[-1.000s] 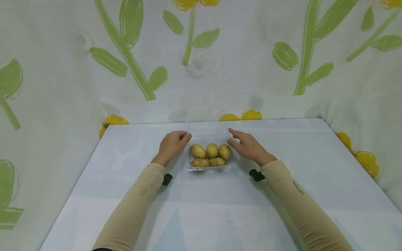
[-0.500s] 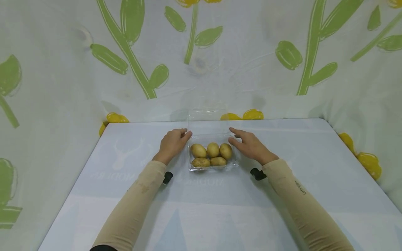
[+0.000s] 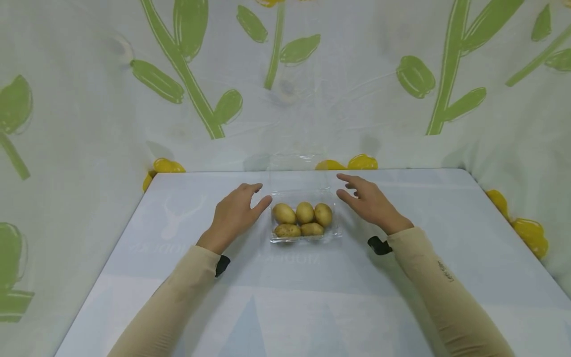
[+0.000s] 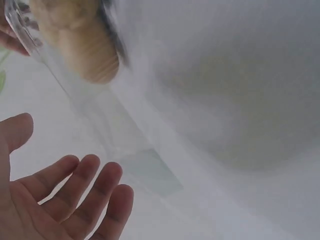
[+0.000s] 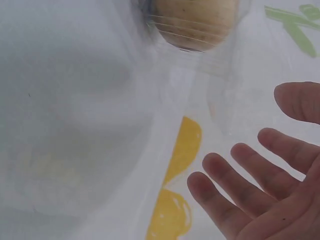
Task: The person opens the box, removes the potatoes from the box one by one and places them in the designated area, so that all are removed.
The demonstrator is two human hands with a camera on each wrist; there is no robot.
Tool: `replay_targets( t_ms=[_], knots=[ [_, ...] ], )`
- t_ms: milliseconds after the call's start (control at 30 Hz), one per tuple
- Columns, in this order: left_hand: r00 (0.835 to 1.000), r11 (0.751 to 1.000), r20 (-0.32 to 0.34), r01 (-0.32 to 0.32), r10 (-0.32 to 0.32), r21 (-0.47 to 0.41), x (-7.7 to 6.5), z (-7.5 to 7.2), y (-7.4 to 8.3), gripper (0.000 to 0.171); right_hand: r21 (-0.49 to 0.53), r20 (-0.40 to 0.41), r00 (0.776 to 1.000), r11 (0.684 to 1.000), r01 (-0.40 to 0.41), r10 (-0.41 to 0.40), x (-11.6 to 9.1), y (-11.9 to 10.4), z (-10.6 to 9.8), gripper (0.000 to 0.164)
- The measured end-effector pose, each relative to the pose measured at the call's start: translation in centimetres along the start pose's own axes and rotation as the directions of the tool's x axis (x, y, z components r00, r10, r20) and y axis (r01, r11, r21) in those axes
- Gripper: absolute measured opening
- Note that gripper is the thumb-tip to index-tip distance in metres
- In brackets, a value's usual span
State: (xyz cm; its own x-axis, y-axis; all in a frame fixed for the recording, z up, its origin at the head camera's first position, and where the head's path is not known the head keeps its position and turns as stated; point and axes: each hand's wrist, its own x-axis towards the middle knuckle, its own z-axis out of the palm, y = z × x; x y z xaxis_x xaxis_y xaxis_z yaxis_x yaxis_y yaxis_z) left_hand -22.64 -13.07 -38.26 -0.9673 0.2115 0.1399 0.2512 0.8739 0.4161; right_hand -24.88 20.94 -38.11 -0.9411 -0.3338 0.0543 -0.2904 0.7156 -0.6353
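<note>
A clear plastic clamshell box (image 3: pixel 336 232) stands on the table with several potatoes (image 3: pixel 305 212) inside, three behind and two in front. Its transparent lid (image 3: pixel 298 173) is raised at the back. My left hand (image 3: pixel 235 214) is just left of the box, thumb and fingers spread, holding nothing. On the other side my right hand (image 3: pixel 369 202) hovers beside the right wall, fingers extended and a gap between it and the box. Both wrist views show fingers apart from the box, with a potato (image 4: pixel 90 52) in the left one and a potato (image 5: pixel 195 22) in the right one.
The white table (image 3: pixel 285 307) has a faint printed pattern and ends at a back edge close behind the box. A pale curtain (image 3: pixel 339 99) with green stems and yellow flowers surrounds it on the back and sides. Black wrist devices (image 3: pixel 379 245) sit under the sleeves.
Both hands have drawn away from the box, the left toward the left and the right toward the right. The left hand's thumb and fingers have spread apart. The box stays put, lid up.
</note>
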Motion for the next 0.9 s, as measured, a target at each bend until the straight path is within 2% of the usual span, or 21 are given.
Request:
replay_targets(
  t_ms=[167,300,433,633,900],
  knots=[
    [0.997,0.996,-0.012,-0.08,0.081,0.031,-2.2,-0.2,0.9,0.07,-0.011,-0.03,0.999,0.999,0.037,-0.037,-0.3,-0.3,-0.4,0.057],
    [0.995,0.994,0.013,-0.103,0.103,0.033,-3.7,0.1,1.4,0.083,-0.054,-0.065,0.995,0.996,0.075,-0.079,-0.6,-0.8,-0.7,0.057],
    [0.993,0.992,0.036,-0.115,0.114,0.052,-4.6,0.9,1.3,0.097,-0.101,-0.086,0.989,0.989,0.107,-0.116,-1.0,-1.4,-1.2,0.06],
    [0.988,0.987,0.03,-0.151,0.15,0.054,-4.8,2.0,1.0,0.104,-0.091,-0.077,0.986,0.986,0.142,-0.149,-1.5,-2.1,-1.7,0.062],
    [0.986,0.986,0.078,-0.154,0.15,0.058,-4.5,2.5,0.8,0.11,-0.029,-0.044,0.981,0.982,0.186,-0.187,-2.0,-2.3,-1.3,0.062]
  ],
)
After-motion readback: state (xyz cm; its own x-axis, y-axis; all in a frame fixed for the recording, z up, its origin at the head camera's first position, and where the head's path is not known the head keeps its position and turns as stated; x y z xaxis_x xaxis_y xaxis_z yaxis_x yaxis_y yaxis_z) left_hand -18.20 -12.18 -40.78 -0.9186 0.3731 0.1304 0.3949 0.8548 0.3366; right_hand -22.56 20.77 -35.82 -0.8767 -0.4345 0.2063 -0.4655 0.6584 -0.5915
